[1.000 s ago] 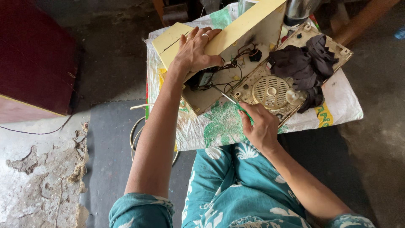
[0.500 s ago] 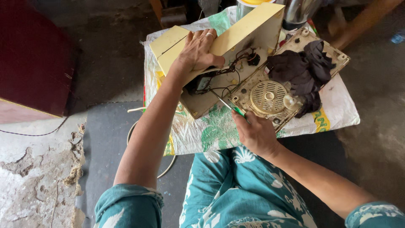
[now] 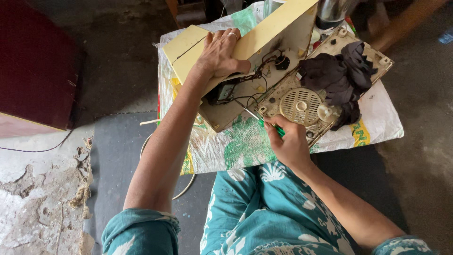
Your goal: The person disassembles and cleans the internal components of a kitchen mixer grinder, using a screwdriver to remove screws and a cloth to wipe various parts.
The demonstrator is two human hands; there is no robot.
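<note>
An opened cream-yellow appliance casing (image 3: pixel 278 28) lies on a printed woven sack (image 3: pixel 226 146), its wires and small parts exposed. My left hand (image 3: pixel 219 54), with rings on two fingers, presses down on the casing's raised lid and grips its edge. My right hand (image 3: pixel 288 141) holds a green-handled screwdriver (image 3: pixel 266 123) whose metal tip points into the casing's open interior. Beside it sits an inner panel with a round slotted grille (image 3: pixel 300 106), partly covered by a dark cloth (image 3: pixel 337 75).
The sack covers a low stand. A dark red cabinet (image 3: pixel 37 61) stands at the left. A thin cable (image 3: pixel 33 150) runs over cracked floor. A white cord loop (image 3: pixel 184 189) hangs under the sack. Metal vessels (image 3: pixel 332 12) stand at the far edge.
My right hand with the screwdriver has shifted slightly nearer the casing's opening. My left hand stays on the lid. The view has moved a little.
</note>
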